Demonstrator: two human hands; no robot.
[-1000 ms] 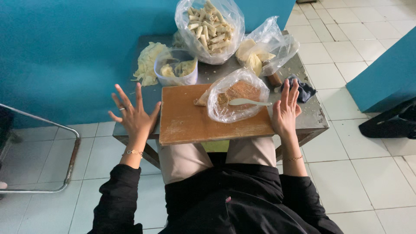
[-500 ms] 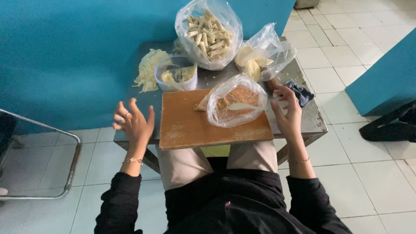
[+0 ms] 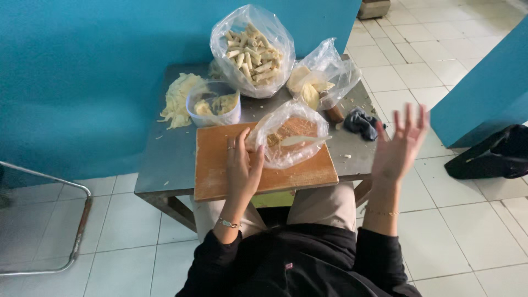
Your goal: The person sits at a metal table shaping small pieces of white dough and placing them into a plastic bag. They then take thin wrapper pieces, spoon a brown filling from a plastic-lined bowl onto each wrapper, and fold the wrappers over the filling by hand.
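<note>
On metal surface [image 3: 165,159], wooden board [image 3: 214,165] carries clear bag [image 3: 289,140] with spoon [image 3: 302,139] inside. Left hand [image 3: 242,168] lies flat on board, touching bag edge, grip loose, holding nothing. Right hand [image 3: 399,148] raised beside surface, fingers spread wide, empty.

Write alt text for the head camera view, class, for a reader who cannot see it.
A seated person's left hand rests on a brown wooden cutting board beside a clear plastic bag holding a pale spoon, while the right hand is raised open over the grey metal table's edge. Behind stand a clear bag of pale rolled pastries and a round plastic tub.
</note>
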